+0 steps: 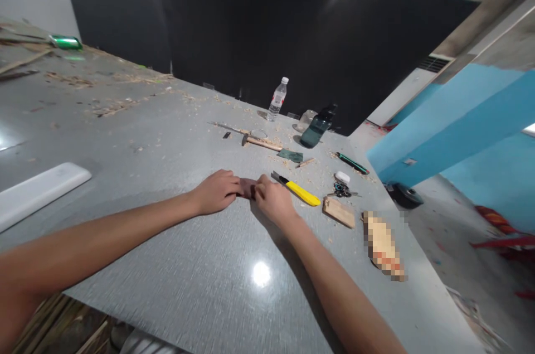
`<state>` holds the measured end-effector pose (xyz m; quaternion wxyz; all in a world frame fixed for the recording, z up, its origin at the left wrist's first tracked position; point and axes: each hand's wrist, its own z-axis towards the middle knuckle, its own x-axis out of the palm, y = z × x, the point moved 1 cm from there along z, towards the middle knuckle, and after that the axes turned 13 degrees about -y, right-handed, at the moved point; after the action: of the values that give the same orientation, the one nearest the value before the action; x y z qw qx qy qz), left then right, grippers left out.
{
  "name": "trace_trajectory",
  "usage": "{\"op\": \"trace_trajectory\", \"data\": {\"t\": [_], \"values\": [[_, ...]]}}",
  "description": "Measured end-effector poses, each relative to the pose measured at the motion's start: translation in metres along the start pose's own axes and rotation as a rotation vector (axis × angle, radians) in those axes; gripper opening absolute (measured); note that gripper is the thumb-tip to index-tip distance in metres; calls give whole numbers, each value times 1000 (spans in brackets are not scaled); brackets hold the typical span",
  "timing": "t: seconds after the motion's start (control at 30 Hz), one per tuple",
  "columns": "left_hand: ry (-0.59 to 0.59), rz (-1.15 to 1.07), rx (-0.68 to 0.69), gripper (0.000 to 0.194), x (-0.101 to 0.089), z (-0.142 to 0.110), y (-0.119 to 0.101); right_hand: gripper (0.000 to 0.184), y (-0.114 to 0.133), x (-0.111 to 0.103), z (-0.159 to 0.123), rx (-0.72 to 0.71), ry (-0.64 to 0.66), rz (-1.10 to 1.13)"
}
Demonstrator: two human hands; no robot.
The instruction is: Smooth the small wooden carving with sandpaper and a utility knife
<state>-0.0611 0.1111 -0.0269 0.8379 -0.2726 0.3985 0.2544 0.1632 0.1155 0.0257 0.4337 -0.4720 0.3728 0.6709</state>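
A small dark reddish-brown flat piece (247, 188) lies between my two hands at the middle of the grey table (188, 276); its kind does not show. My left hand (218, 191) has its fingers closed on the left end. At the other end, the curled fingers of my right hand (272, 198) grip it, hiding part of it. Just right of my right hand lies a yellow utility knife (304, 193) with its blade out. A block of wood (339, 212) rests farther right, beside a bunch of keys (341, 190).
Beyond my hands are a hammer (263, 143), a dark green cloth scrap (290, 155), a water bottle (278, 100) and a dark bottle (317, 126). A teal-edged cutter (352, 163) and a white case (342, 177) lie right. A long white object (45, 192) sits left. Wood shavings dot the table.
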Motion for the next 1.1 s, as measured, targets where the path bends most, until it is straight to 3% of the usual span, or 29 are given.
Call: {"op": "trace_trajectory", "data": {"t": [0.1, 0.23, 0.43, 0.6, 0.73, 0.87, 1.0, 1.1], "values": [[-1, 17, 7, 30, 0, 0, 0, 24, 2, 12, -2, -26, 27, 20], [-6, 31, 15, 30, 0, 0, 0, 24, -5, 10, 0, 7, -5, 63], [-8, 48, 18, 30, 0, 0, 1, 41, -13, 3, 7, 61, -82, 140], [-31, 74, -14, 27, 0, 0, -4, 28, -7, 10, 3, 33, 16, 105], [-59, 130, -72, 28, -1, 2, -1, 29, -4, 12, 1, 20, 49, 60], [-64, 250, -175, 30, -20, 3, 38, 28, -5, 12, 2, 3, 58, 44], [-133, 434, -425, 39, -52, -5, 96, 28, -6, 13, 2, -1, 55, 45], [-123, 477, -505, 45, -63, -11, 118, 29, -6, 13, 2, 2, 62, 44]]}}
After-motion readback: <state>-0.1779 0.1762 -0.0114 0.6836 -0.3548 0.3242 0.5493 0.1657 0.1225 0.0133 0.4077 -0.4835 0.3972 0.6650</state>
